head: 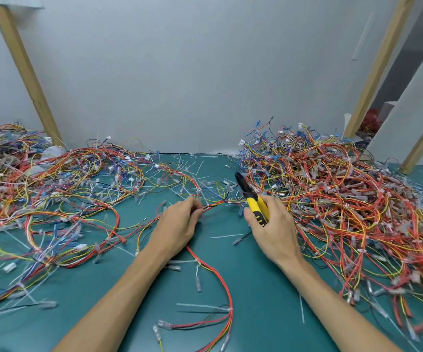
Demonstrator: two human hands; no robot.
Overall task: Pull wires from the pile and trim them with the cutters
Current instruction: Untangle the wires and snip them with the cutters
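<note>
The left hand lies knuckles up near the middle of the table, fingers curled around a thin red-and-yellow wire harness; the right hand, just beside it to the right, has its fingers and thumb wrapped around the yellow-and-black handles of the cutters. The cutters' long axis runs from the palm towards the far edge, leaning left, with the black nose pointing away from the person and sitting over the inner fringe of the right pile; whether the blades are apart or together I cannot tell. From the left fingers the harness stretches rightwards to just under the cutters; its other length passes beneath the left wrist and curves back towards the near edge, ending there in clear-sleeved terminals.

The right pile, mostly red, orange and yellow wires, fills the table from the right hand out to the right edge and back to the wall; the left pile, looser and with more blue in it, spreads from the left edge towards the centre. Between them the green surface shows as a strip from far edge to near edge, strewn with white tie offcuts and stray terminals. Wooden posts lean against the wall at both far corners.
</note>
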